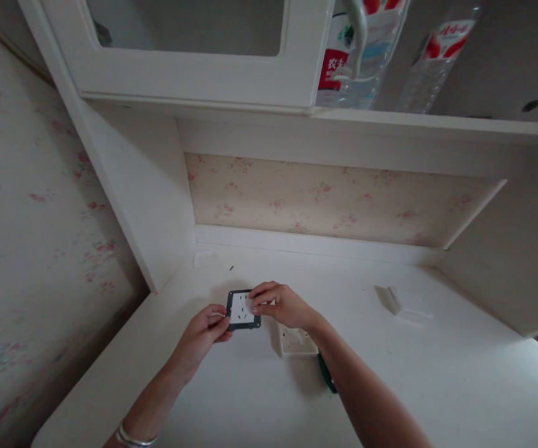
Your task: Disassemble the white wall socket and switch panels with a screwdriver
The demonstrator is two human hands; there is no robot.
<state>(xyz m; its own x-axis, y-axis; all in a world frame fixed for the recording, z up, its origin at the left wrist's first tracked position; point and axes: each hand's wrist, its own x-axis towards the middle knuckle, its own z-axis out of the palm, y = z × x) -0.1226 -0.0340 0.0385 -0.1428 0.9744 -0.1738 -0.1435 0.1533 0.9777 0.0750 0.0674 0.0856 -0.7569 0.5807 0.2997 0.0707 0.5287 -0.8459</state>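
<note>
Both hands hold a square wall socket (242,310), white-faced with a dark frame, just above the white desk (437,379). My left hand (203,335) pinches its left edge with closed fingers. My right hand (279,303) grips its right edge from above, fingers curled over the face. A white socket cover plate (294,340) lies on the desk under my right wrist. A green-handled tool (326,375) sticks out from beneath my right forearm, mostly hidden.
A white switch plate (410,303) lies at the right of the desk. A small white piece (206,258) and a tiny dark screw (231,268) sit near the back wall. Overhead, a shelf holds two water bottles (360,56) beside a cabinet door (185,50).
</note>
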